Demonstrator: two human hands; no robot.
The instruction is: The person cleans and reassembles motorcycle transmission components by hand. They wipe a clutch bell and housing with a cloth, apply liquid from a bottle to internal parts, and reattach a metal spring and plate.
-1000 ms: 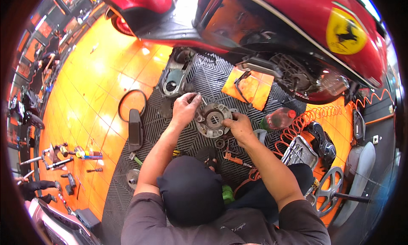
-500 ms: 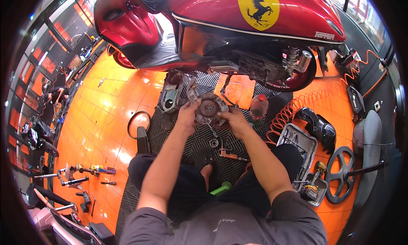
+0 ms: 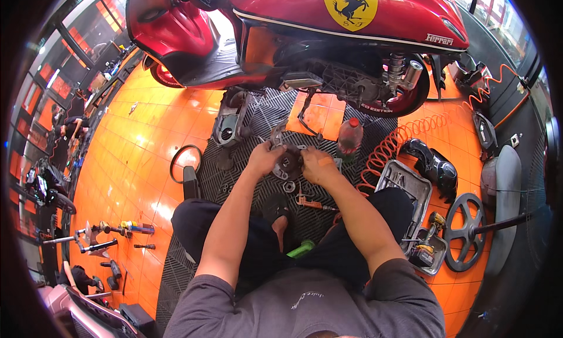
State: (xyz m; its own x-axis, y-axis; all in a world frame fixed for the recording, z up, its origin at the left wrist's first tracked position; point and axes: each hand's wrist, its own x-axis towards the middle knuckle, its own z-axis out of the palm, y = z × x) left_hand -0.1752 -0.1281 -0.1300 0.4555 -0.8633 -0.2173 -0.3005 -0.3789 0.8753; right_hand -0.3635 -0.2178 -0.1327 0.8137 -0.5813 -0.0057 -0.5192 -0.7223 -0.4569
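Between my hands is a round, dark clutch assembly (image 3: 290, 160), held tilted over the black mat (image 3: 246, 188). My left hand (image 3: 265, 159) is closed on its left edge, and my right hand (image 3: 319, 165) grips the right side. Both thumbs lie near the top of the part. A metal nut (image 3: 289, 187) sits just below it on the mat, close to an orange-brown tool (image 3: 316, 204). Right of my right hand stands a clear bottle (image 3: 350, 137) with a red cap. Beyond my left hand lies a grey metal casing (image 3: 229, 122).
A red scooter (image 3: 281, 39) with its engine side exposed spans the far side. A coiled red air hose (image 3: 387, 147), an open toolbox (image 3: 404, 185) and a five-spoke wheel (image 3: 466, 232) lie to the right. A black belt (image 3: 185, 164) rests at left. Another person (image 3: 75, 127) is at far left.
The clutch has tipped, so its face no longer points straight up at me. My right hand has turned over, its back now showing. The view has shifted slightly.
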